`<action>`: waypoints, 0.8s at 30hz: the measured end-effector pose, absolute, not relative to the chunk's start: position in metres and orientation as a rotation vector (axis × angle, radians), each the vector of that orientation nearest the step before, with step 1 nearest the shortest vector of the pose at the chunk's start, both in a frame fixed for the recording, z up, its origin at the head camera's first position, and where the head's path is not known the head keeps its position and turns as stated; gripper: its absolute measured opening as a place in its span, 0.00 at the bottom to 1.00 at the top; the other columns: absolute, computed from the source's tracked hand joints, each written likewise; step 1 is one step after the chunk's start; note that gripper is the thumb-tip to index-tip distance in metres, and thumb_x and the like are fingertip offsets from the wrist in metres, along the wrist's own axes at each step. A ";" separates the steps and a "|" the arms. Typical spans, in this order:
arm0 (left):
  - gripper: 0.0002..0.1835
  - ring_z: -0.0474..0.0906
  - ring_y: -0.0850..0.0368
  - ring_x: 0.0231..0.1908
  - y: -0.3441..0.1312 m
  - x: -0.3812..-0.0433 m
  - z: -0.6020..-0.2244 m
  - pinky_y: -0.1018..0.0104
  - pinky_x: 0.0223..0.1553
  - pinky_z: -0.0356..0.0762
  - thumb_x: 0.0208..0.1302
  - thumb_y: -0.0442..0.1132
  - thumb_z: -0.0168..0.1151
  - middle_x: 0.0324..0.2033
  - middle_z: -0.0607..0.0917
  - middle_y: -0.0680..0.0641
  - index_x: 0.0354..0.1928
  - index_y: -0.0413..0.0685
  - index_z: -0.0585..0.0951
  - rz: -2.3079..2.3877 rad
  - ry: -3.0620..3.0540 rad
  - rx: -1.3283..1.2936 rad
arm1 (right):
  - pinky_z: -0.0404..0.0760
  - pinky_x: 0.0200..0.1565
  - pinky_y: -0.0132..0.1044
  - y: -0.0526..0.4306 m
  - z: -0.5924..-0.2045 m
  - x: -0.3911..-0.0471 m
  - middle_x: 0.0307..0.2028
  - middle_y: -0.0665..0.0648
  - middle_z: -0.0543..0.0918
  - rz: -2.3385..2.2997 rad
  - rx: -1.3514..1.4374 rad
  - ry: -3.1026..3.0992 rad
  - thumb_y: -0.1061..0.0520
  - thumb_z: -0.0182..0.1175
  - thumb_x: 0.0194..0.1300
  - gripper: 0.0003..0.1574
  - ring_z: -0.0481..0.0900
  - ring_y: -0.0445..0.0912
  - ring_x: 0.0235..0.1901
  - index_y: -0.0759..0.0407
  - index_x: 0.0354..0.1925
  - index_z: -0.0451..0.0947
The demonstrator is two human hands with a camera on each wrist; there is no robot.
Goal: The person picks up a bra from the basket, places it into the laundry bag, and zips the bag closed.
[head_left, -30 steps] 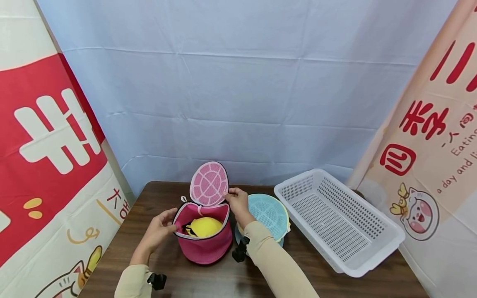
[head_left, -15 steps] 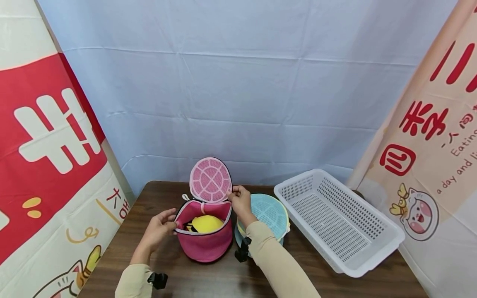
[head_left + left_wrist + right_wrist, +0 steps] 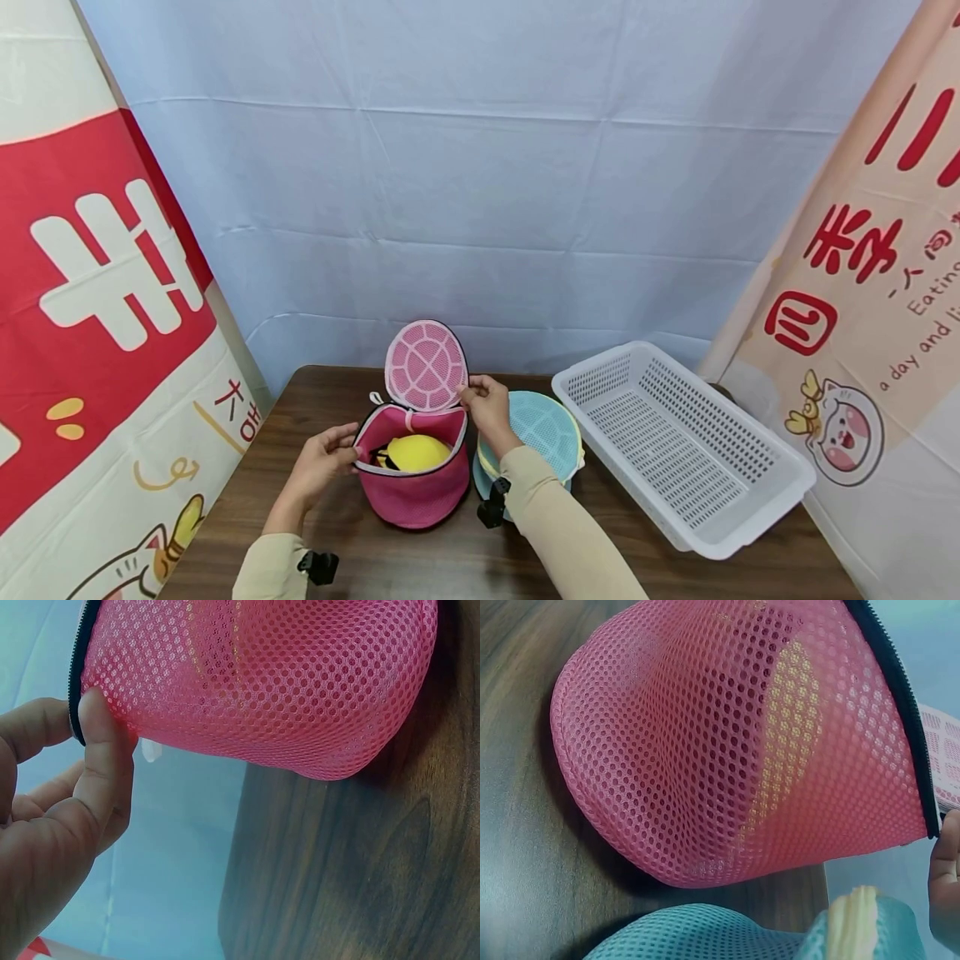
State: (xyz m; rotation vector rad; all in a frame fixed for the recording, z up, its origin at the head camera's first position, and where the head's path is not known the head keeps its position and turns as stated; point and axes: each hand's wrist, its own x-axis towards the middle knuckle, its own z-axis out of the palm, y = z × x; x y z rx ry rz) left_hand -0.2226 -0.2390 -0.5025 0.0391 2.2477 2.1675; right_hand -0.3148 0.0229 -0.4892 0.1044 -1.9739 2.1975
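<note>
A pink mesh laundry bag (image 3: 415, 500) with a black zip edge stands on the table, its top unzipped. My left hand (image 3: 321, 467) pinches the bag's rim at the left, thumb and finger on either side of the zip edge in the left wrist view. The bag's round pink lid (image 3: 426, 367) stands up at the back, and my right hand (image 3: 489, 410) pinches its right edge. Inside lies a yellow padded item (image 3: 417, 452) with black straps, perhaps a bra; its yellow shows through the mesh in the right wrist view. A white tab (image 3: 377, 398) sticks out behind the rim.
Close to the bag's right is a light blue mesh bag (image 3: 542, 429) with yellow trim, partly under my right forearm. A white perforated plastic basket (image 3: 678, 446) lies farther right. Behind the brown wooden table (image 3: 330, 387) hangs a pale blue cloth (image 3: 480, 183).
The lid has come more upright and swung a little to the right, with my right hand moving slightly right along with it. My left hand has stayed at the rim.
</note>
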 end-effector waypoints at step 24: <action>0.25 0.77 0.46 0.36 -0.241 -0.222 -0.505 0.62 0.30 0.79 0.58 0.22 0.54 0.47 0.74 0.27 0.59 0.24 0.66 2.158 2.254 0.079 | 0.74 0.26 0.31 0.023 -0.484 -0.308 0.23 0.55 0.79 1.865 0.100 -2.175 0.64 0.64 0.54 0.08 0.74 0.42 0.24 0.69 0.34 0.81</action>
